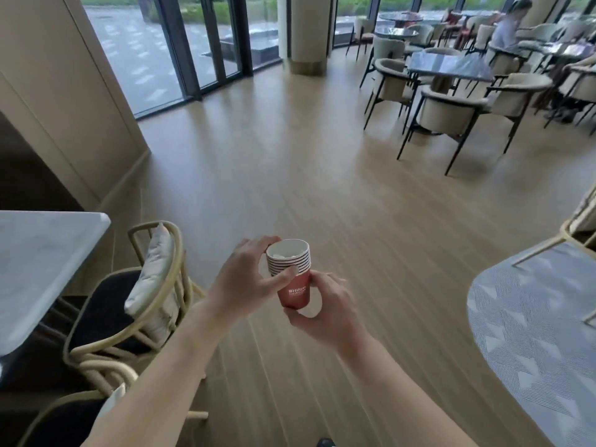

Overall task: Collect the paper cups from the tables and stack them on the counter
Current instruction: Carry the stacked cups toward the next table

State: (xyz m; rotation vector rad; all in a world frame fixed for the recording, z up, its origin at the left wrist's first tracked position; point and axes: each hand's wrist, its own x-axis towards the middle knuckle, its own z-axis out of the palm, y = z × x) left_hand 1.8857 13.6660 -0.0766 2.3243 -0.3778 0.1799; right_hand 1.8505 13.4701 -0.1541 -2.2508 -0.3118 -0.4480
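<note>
Head cam: I'm seeing the stack of red paper cups [293,279] held upright over the wood floor [322,162], w/ "Hilton" printed white. Left hand [245,279] is pinching the rims, right hand [325,308] is curling round the base.

The one head-worn view looks forward and down, near the hands, across the floor [290,156] toward far windows [145,43].

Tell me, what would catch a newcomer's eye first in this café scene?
At centre, a stack of red paper cups held above the wooden floor: the left hand grips the rims, the right hand cups the base. Behind, tall windows at upper left, and cream chairs around dark tables at upper right.
</note>
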